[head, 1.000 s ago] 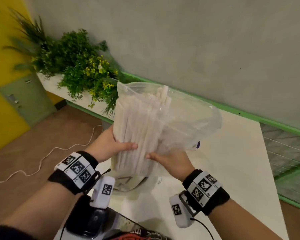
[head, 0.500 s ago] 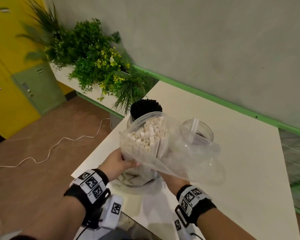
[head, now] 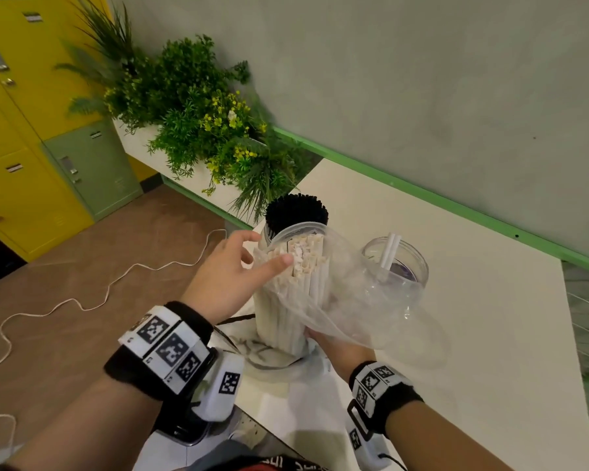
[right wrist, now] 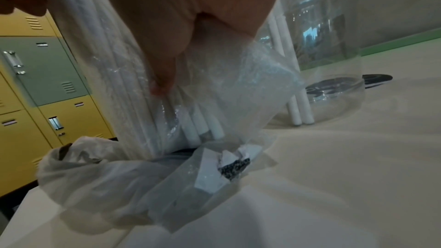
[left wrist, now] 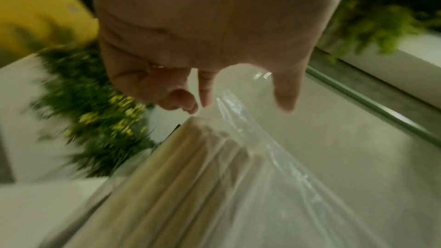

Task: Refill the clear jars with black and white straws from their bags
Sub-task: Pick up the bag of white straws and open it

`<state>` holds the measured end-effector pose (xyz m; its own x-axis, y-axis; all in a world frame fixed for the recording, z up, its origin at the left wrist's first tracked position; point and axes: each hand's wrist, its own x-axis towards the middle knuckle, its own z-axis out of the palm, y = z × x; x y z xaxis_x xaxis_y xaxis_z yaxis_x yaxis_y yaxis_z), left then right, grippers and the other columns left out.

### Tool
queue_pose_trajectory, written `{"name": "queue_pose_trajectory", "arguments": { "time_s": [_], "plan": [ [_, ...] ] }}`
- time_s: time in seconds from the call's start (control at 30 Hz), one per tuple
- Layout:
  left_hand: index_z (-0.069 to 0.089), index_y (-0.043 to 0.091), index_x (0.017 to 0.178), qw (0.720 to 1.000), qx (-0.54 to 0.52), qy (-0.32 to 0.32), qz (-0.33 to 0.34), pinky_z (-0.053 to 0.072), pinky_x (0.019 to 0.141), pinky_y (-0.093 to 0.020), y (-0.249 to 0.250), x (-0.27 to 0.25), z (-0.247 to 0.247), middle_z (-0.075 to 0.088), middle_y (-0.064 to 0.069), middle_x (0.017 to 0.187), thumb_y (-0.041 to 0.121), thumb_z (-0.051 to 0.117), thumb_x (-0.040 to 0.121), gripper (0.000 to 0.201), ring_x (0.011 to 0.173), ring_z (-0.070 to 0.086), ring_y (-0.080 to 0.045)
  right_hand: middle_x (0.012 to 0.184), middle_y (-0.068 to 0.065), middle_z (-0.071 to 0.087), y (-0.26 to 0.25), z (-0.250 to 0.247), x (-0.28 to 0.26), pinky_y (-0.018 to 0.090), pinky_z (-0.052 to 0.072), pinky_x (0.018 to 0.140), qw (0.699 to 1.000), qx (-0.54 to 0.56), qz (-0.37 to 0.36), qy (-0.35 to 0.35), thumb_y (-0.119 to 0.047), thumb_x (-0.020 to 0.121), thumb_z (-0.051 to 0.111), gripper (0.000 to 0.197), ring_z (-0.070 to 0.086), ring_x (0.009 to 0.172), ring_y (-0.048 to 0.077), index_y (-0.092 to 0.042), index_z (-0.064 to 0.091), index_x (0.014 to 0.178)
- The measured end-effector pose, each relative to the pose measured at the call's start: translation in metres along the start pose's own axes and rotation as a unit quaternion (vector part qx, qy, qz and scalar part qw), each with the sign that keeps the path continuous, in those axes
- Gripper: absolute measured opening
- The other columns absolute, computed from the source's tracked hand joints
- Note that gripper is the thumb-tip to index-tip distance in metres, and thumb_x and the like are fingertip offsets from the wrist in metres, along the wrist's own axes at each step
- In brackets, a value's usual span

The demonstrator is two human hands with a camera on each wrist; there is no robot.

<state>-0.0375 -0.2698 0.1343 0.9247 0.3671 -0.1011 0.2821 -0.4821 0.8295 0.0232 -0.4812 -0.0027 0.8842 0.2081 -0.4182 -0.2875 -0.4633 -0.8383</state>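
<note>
A clear plastic bag of white straws (head: 293,294) stands upright on the white table (head: 473,334), mouth open. My right hand (head: 323,341) grips its lower part, fingers and thumb pressed into the plastic (right wrist: 164,82). With its fingers spread, my left hand (head: 259,256) is at the bag's mouth, thumb touching the straw tops; the left wrist view shows this hand (left wrist: 238,99) holding nothing. Behind the bag stands a jar packed with black straws (head: 296,215). To the right, a clear jar (head: 395,266) holds two white straws (right wrist: 298,105).
A crumpled empty bag (head: 269,358) lies on the table under the straw bag, near the table's left edge. A planter of green plants (head: 201,124) stands beyond the left corner. Yellow and green lockers (head: 31,130) and a white cord (head: 116,280) are on the left.
The bag came down from in front of me to stand on the table. My left hand let go of its side and moved up to the straw tops.
</note>
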Motion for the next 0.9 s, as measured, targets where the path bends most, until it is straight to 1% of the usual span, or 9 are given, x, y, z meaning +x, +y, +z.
{"name": "queue_pose_trajectory", "arguments": {
  "time_s": [0.17, 0.3, 0.37, 0.47, 0.57, 0.63, 0.73, 0.83, 0.9],
  "plan": [
    [0.048, 0.026, 0.104, 0.999, -0.001, 0.015, -0.035, 0.049, 0.073, -0.039, -0.005, 0.007, 0.006, 0.054, -0.001, 0.1, 0.024, 0.061, 0.083, 0.025, 0.074, 0.053, -0.015, 0.072, -0.013, 0.063, -0.002, -0.001, 0.003, 0.017, 0.04, 0.063, 0.994, -0.084, -0.071, -0.028, -0.037, 0.079, 0.072, 0.013, 0.056, 0.068, 0.006, -0.03, 0.063, 0.072],
    [0.056, 0.022, 0.095, 0.971, -0.211, -0.001, -0.108, 0.056, 0.083, -0.049, -0.019, 0.011, 0.009, 0.058, -0.015, 0.098, 0.004, 0.056, 0.08, 0.023, 0.074, 0.057, -0.023, 0.078, -0.01, 0.066, 0.003, -0.002, 0.011, 0.013, 0.043, 0.062, 0.978, -0.169, -0.116, -0.033, -0.044, 0.082, 0.066, 0.02, 0.059, 0.074, 0.004, -0.024, 0.066, 0.08],
    [0.054, 0.016, 0.104, 0.93, -0.335, -0.005, -0.152, 0.059, 0.071, -0.039, -0.025, 0.011, 0.012, 0.057, -0.015, 0.096, -0.005, 0.048, 0.088, 0.028, 0.069, 0.058, -0.02, 0.079, -0.008, 0.067, 0.006, -0.002, 0.015, 0.016, 0.049, 0.065, 0.973, -0.19, -0.126, -0.043, -0.042, 0.085, 0.064, 0.021, 0.061, 0.076, 0.007, -0.022, 0.067, 0.08],
    [0.055, 0.01, 0.108, 0.889, -0.414, -0.001, -0.194, 0.051, 0.051, -0.026, -0.033, 0.011, 0.015, 0.059, -0.007, 0.072, -0.009, 0.034, 0.089, 0.033, 0.051, 0.051, -0.012, 0.08, -0.007, 0.066, 0.013, -0.003, 0.022, 0.027, 0.052, 0.069, 0.973, -0.199, -0.11, -0.039, -0.042, 0.084, 0.064, 0.022, 0.06, 0.074, 0.011, -0.02, 0.064, 0.08],
    [0.061, 0.01, 0.078, 0.883, -0.427, -0.031, -0.192, 0.039, 0.047, -0.024, -0.038, 0.01, 0.021, 0.044, -0.003, 0.053, 0.01, 0.039, 0.092, 0.026, 0.045, 0.037, -0.014, 0.087, -0.012, 0.062, 0.014, -0.004, 0.02, 0.009, 0.037, 0.058, 0.968, -0.23, -0.092, -0.032, -0.052, 0.082, 0.064, 0.031, 0.053, 0.078, 0.009, -0.022, 0.062, 0.089],
    [0.055, 0.007, 0.065, 0.893, -0.407, -0.027, -0.188, 0.039, 0.056, -0.028, -0.04, 0.012, 0.025, 0.043, -0.005, 0.056, 0.019, 0.048, 0.09, 0.029, 0.05, 0.04, -0.016, 0.08, -0.012, 0.062, 0.008, -0.005, 0.017, 0.01, 0.042, 0.063, 0.975, -0.186, -0.115, -0.034, -0.034, 0.085, 0.068, 0.014, 0.058, 0.078, 0.013, -0.024, 0.06, 0.077],
    [0.059, 0.006, 0.082, 0.893, -0.404, 0.02, -0.196, 0.045, 0.068, -0.029, -0.045, 0.018, 0.03, 0.056, 0.001, 0.067, 0.013, 0.05, 0.087, 0.012, 0.061, 0.053, -0.012, 0.071, -0.009, 0.06, 0.002, -0.007, 0.013, 0.026, 0.051, 0.072, 0.974, -0.18, -0.128, -0.043, -0.023, 0.087, 0.066, 0.021, 0.057, 0.075, 0.013, -0.027, 0.056, 0.068],
    [0.06, 0.002, 0.093, 0.871, -0.432, 0.009, -0.234, 0.05, 0.079, -0.04, -0.053, 0.026, 0.035, 0.06, -0.013, 0.086, 0.011, 0.051, 0.081, 0.018, 0.079, 0.058, -0.027, 0.074, -0.005, 0.065, 0.002, -0.008, 0.011, 0.033, 0.054, 0.075, 0.983, -0.141, -0.111, -0.038, -0.023, 0.083, 0.07, 0.016, 0.061, 0.076, 0.015, -0.026, 0.061, 0.07],
    [0.06, 0.004, 0.095, 0.896, -0.373, 0.006, -0.242, 0.051, 0.077, -0.038, -0.051, 0.03, 0.033, 0.064, -0.013, 0.089, 0.007, 0.049, 0.087, 0.014, 0.08, 0.061, -0.027, 0.079, -0.003, 0.067, 0.002, -0.007, 0.011, 0.034, 0.055, 0.077, 0.985, -0.124, -0.116, -0.036, -0.023, 0.082, 0.07, 0.01, 0.063, 0.081, 0.017, -0.024, 0.063, 0.076]
  ]
}}
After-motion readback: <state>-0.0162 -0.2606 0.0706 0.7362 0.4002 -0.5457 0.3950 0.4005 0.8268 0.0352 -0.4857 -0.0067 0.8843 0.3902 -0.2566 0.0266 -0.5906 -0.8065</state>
